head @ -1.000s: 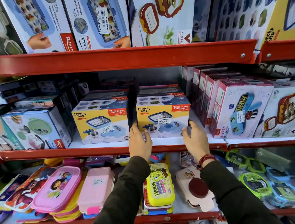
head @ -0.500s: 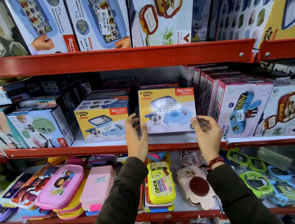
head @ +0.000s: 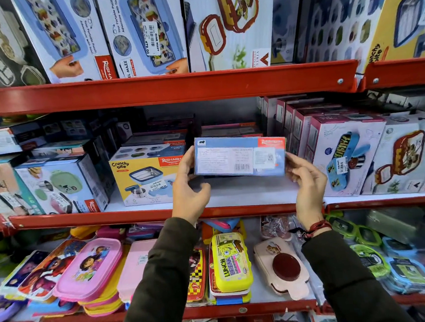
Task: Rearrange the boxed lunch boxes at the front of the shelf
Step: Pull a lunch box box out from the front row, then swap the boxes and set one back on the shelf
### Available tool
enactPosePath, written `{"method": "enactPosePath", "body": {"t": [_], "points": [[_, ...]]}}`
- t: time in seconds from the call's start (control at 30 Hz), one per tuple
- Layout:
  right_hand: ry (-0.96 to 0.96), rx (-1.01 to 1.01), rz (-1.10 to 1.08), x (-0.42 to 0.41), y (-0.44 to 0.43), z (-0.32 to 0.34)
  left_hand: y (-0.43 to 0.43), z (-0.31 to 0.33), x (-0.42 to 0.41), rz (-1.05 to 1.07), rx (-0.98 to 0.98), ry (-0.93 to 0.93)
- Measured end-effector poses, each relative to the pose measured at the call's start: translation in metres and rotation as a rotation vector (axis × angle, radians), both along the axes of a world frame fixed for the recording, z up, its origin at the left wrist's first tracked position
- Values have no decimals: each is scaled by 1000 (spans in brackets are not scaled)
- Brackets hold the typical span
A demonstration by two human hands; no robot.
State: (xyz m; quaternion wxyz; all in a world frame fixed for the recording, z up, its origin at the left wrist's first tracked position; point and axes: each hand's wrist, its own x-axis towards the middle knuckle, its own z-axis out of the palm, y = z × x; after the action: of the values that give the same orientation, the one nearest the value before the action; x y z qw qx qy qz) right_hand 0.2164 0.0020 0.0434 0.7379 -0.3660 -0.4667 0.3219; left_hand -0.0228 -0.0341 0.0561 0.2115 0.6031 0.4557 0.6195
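Tipped back since a moment ago, the yellow-and-blue cardboard lunch box carton (head: 240, 156) now shows its blue printed underside, clamped between left hand (head: 188, 188) and right hand (head: 307, 178) above the red metal shelf (head: 235, 209), a matching yellow carton (head: 148, 177) just left of the left hand.

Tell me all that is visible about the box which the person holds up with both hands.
The held box is a rectangular carton, cardboard by its look. The face towards the camera is pale blue with a white panel of small blurred print, a barcode, a sticker and a red brand patch in its upper right corner. It is lifted clear of the white shelf board, roughly level. The left hand grips its left end, the right hand its right end.
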Motion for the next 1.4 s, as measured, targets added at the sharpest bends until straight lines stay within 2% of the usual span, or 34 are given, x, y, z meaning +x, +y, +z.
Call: {"method": "enactPosePath", "body": {"t": [0.17, 0.4, 0.63, 0.8, 0.97, 1.03, 1.2, 1.3, 1.4], "points": [[-141, 14, 102, 2, -4, -1, 2, -1, -9, 72, 8, -3], [-232, -18, 78, -5, 10, -4, 12, 2, 4, 78, -43, -167], [-345, -127, -1, -14, 30, -15, 31, -6, 9, 213, -210, -145], [-430, -205, 14, -18, 43, -20, 40, -11, 9, 271, -242, -31], [-454, -214, -25, -22, 47, -22, 46, -14, 9, 293, -254, -5], [-450, -226, -47, -24, 43, -27, 42, -16, 9, 301, -246, 10], [-371, -160, -228, -37, 19, -49, 16, -36, 5, 301, -170, -114], [-360, -121, -232, -60, 3, -52, 8, -46, -8, 338, -75, -18], [-383, -61, -136, -92, -8, -51, 3, -46, -26, 357, -35, 31]]}}
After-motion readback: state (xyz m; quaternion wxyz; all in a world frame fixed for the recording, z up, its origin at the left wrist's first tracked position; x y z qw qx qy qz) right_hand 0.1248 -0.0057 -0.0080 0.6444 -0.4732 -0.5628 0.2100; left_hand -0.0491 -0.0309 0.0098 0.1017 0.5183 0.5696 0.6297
